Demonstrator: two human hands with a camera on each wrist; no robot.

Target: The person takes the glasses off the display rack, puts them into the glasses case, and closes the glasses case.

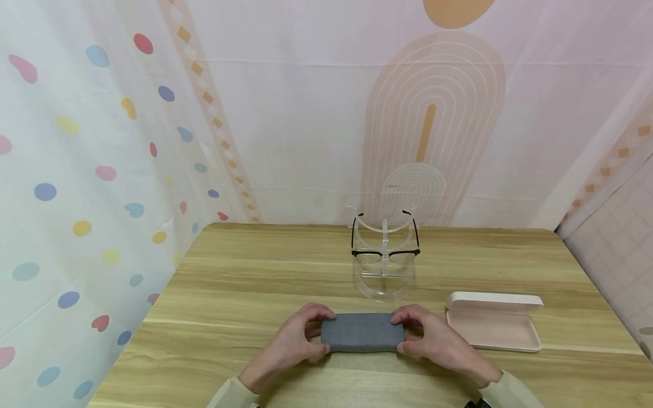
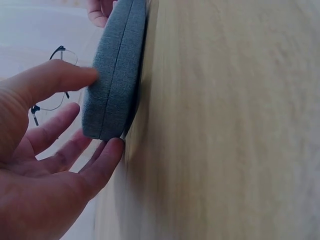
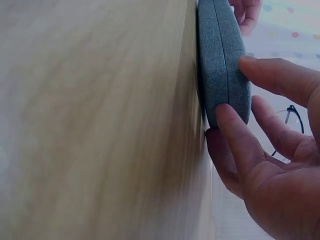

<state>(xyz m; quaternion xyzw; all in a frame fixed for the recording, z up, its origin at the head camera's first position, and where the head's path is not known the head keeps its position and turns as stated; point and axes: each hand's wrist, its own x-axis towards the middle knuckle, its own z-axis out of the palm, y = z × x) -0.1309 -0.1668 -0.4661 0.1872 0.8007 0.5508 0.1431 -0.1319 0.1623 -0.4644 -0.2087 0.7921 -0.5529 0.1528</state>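
A closed grey fabric glasses case (image 1: 362,332) lies lengthwise across the table in front of me. My left hand (image 1: 298,337) holds its left end between thumb and fingers. At the opposite end, my right hand (image 1: 428,339) grips the case the same way. Both wrist views show the seam along the side of the case (image 2: 112,75), with its two halves together. In the right wrist view, fingers and thumb touch the end of the case (image 3: 225,70). The inside of the case is hidden.
Black-framed glasses (image 1: 386,255) sit on a clear plastic display stand (image 1: 385,292) behind the case. To the right, a pale pink glasses case (image 1: 495,328) lies with its lid raised. Patterned curtains (image 1: 285,113) hang behind and left of the wooden table (image 1: 219,317).
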